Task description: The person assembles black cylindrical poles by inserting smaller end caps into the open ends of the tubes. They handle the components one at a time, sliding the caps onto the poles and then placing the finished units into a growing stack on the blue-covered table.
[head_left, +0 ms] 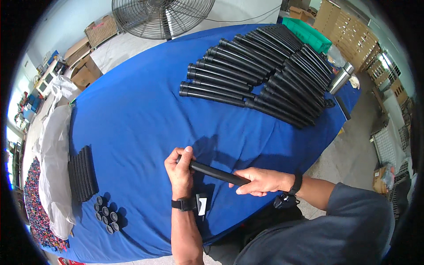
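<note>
A black tube (pixel 216 172) is held slantwise above the blue cloth, close to my body. My left hand (pixel 180 170) is closed round its left end, with the thumb lying along the top. My right hand (pixel 258 181) grips the other end, fingers wrapped beneath, and the palm hides that tip. Each wrist wears a black strap. Next to my left wrist is a small black device with a white face (pixel 202 206). Further off at the upper right lie many long black tubes (pixel 225 73) with wider end caps, set side by side in slanting rows.
Left on the blue cloth (pixel 132 132) are ridged black sleeves (pixel 84 174) and several round black caps (pixel 106 214). A white plastic sheet (pixel 55 168) borders multicoloured small pieces (pixel 35 207). A steel flask (pixel 342 78) and green crate (pixel 307 34) stand far right; a fan (pixel 161 17) stands behind.
</note>
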Action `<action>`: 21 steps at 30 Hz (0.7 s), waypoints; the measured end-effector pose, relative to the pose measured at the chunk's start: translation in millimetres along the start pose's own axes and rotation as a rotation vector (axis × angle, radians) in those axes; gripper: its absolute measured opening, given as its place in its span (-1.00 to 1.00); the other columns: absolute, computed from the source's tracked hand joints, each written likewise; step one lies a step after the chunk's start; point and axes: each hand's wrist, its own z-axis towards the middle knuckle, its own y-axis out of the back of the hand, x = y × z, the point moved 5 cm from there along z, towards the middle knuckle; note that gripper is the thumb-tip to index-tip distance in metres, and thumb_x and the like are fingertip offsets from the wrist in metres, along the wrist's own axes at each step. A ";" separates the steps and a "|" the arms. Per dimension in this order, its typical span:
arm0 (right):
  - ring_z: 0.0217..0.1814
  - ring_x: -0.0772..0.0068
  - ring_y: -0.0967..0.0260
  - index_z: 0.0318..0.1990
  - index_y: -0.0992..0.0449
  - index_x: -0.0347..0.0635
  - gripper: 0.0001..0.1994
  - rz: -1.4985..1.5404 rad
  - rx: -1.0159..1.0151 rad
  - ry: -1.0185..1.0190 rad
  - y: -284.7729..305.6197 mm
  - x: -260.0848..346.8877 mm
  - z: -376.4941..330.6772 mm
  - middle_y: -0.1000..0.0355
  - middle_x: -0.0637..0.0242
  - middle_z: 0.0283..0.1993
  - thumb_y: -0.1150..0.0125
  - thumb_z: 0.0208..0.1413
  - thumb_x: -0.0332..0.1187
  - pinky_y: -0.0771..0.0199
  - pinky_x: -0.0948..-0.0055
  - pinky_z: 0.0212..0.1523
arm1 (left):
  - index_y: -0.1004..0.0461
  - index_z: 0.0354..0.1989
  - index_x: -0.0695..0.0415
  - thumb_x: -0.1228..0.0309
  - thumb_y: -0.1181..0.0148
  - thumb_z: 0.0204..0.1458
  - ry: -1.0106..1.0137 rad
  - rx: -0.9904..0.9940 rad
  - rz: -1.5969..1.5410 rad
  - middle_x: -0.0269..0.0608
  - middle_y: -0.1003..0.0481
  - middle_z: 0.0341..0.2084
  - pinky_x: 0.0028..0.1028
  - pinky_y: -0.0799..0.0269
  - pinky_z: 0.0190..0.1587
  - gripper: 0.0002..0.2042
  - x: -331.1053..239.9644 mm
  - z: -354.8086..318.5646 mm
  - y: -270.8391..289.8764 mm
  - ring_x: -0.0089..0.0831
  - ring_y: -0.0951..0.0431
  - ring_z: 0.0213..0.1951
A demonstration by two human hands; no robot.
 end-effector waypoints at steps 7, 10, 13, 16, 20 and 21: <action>-0.69 0.77 -0.06 0.15 -0.34 -0.24 -0.66 -0.027 0.003 -0.001 0.9 -2.2 0.3 -0.13 0.59 -0.55 -0.20 0.33 -0.31 -0.10 0.61 -0.71 | -0.49 -0.54 0.11 0.35 -0.30 0.21 0.015 0.033 0.005 -0.38 -0.46 -0.64 -0.61 -0.11 -0.65 -0.73 2.5 2.3 2.9 -0.70 -0.28 -0.68; -0.70 0.76 -0.06 0.15 -0.34 -0.25 -0.65 -0.027 0.000 -0.004 -0.3 -4.0 -0.3 -0.13 0.58 -0.55 -0.20 0.33 -0.31 -0.10 0.61 -0.71 | -0.48 -0.54 0.11 0.35 -0.30 0.21 0.017 0.040 -0.002 -0.37 -0.46 -0.64 -0.61 -0.10 -0.66 -0.73 1.5 2.0 1.0 -0.70 -0.27 -0.68; -0.70 0.76 -0.07 0.15 -0.34 -0.25 -0.65 -0.045 -0.002 0.001 -0.7 -0.3 -1.7 -0.14 0.58 -0.55 -0.20 0.33 -0.31 -0.10 0.60 -0.71 | -0.48 -0.55 0.11 0.36 -0.30 0.21 0.017 0.041 -0.015 -0.37 -0.46 -0.63 -0.61 -0.10 -0.66 -0.73 1.9 1.9 0.6 -0.70 -0.27 -0.69; -0.69 0.77 -0.08 0.16 -0.36 -0.24 -0.67 -0.045 -0.011 -0.013 -0.8 1.0 -2.4 -0.17 0.58 -0.54 -0.20 0.33 -0.34 -0.12 0.61 -0.69 | -0.47 -0.55 0.11 0.35 -0.31 0.21 0.016 0.051 -0.042 -0.36 -0.46 -0.63 -0.61 -0.09 -0.66 -0.73 2.6 2.0 0.9 -0.70 -0.26 -0.69; -0.67 0.73 -0.16 0.11 -0.36 -0.23 -0.67 -0.102 -0.025 0.009 1.1 1.6 -0.9 -0.18 0.56 -0.55 -0.21 0.31 -0.29 -0.12 0.58 -0.70 | -0.48 -0.52 0.10 0.35 -0.31 0.21 0.017 0.052 -0.071 -0.37 -0.46 -0.63 -0.61 -0.08 -0.67 -0.75 4.9 2.6 3.0 -0.70 -0.26 -0.69; -0.65 0.71 -0.21 0.09 -0.36 -0.22 -0.69 -0.305 -0.099 0.155 7.0 3.4 0.3 -0.21 0.55 -0.54 -0.22 0.31 -0.28 -0.14 0.56 -0.70 | -0.48 -0.51 0.10 0.35 -0.30 0.22 0.010 0.035 -0.069 -0.37 -0.47 -0.62 -0.61 -0.08 -0.68 -0.75 3.8 2.2 1.0 -0.70 -0.26 -0.69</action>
